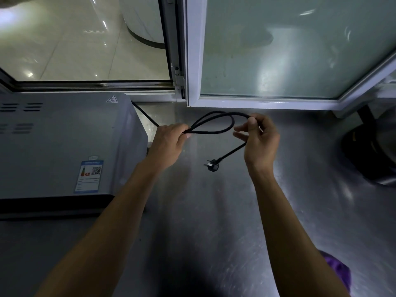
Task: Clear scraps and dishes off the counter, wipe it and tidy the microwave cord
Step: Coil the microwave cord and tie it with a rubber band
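Steel worktop point(214, 221) shows no scraps or dishes in view, so clearing looks done; whether it is wiped I cannot tell. Beside the microwave point(64, 142), the black cord point(211, 130) is half-looped: left hand point(169, 142) pinches the gathered strands, right hand point(260, 140) pinches the loop's far end, and the plug point(212, 166) dangles unsecured.

Worn on the head, aimed forward and steeply down over a brushed steel counter point(214, 211), close enough that both bare forearms run in from the bottom edge. Wide-angle, bending the white-framed frosted glass window point(300, 50) along the top and catching the grey metal microwave point(53, 142) at left. Single view only, nothing shared with another
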Motion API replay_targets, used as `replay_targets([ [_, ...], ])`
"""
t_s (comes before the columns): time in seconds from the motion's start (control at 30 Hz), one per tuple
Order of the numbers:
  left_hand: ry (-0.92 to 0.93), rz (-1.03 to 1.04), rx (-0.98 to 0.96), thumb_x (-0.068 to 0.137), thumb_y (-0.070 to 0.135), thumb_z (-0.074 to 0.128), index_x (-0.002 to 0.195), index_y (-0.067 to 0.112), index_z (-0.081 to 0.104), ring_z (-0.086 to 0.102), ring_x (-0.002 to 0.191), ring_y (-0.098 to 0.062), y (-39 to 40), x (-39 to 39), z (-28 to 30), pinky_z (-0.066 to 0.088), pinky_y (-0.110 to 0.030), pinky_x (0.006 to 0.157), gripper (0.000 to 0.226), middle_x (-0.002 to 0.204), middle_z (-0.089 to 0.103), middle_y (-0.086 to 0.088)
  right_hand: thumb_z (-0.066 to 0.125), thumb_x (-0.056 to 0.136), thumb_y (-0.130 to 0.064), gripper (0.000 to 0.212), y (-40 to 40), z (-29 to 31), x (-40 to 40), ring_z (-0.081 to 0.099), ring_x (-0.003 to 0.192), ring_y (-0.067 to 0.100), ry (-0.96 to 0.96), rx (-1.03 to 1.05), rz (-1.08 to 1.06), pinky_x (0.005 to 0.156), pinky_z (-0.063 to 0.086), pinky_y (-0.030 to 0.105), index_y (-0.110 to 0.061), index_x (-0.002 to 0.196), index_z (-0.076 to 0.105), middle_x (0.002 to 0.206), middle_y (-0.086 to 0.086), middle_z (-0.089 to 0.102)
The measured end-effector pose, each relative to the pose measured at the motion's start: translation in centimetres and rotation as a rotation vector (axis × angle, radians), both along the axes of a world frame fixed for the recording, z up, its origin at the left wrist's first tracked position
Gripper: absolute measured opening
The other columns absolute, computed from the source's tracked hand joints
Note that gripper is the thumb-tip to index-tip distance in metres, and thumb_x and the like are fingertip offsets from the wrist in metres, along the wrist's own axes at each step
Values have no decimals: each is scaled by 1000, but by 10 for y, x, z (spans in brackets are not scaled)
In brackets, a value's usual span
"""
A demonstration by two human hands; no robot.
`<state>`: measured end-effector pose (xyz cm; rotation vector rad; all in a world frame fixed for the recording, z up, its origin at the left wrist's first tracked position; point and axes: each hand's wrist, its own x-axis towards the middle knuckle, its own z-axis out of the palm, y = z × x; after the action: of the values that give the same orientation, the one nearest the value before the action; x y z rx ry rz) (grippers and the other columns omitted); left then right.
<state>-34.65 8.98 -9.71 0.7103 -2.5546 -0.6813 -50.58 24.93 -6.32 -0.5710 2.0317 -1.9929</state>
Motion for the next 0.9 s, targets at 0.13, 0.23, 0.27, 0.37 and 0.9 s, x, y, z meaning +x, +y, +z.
replay_targets([
  [0.13,100,119,195,102,24,55,98,10,62,43,48,-4,0,-1,5,28,-17,48,17,60,45,9,51,103,-20,18,8,-17,2,72,87,18,34,113,-5,85,59,49,-8,104,65,86,1,72],
  [0.23,164,161,267,101,24,56,99,12,65,43,49,-3,1,-4,10,28,-18,50,15,65,52,6,49,102,-29,21,12,-27,8,71,93,11,80,186,47,86,58,46,-18,110,66,92,-5,73],
  [0.27,171,152,267,102,24,56,101,12,66,44,50,-2,2,-5,11,28,-17,50,15,68,55,4,49,102,-33,24,12,-28,10,70,93,9,103,207,73,86,59,42,-23,115,66,93,-8,73],
  [0.37,145,103,233,102,23,54,104,12,66,45,52,-3,3,-7,15,29,-16,52,16,74,62,-2,54,99,-37,46,7,-30,11,66,89,-3,173,283,145,75,57,20,-34,144,46,114,-7,69],
  [0.9,164,196,43,92,19,71,100,8,67,61,86,-18,1,0,2,53,-35,79,14,97,63,-5,52,103,-12,23,-3,-32,7,75,74,19,-134,142,52,62,62,34,-28,98,68,96,11,73],
])
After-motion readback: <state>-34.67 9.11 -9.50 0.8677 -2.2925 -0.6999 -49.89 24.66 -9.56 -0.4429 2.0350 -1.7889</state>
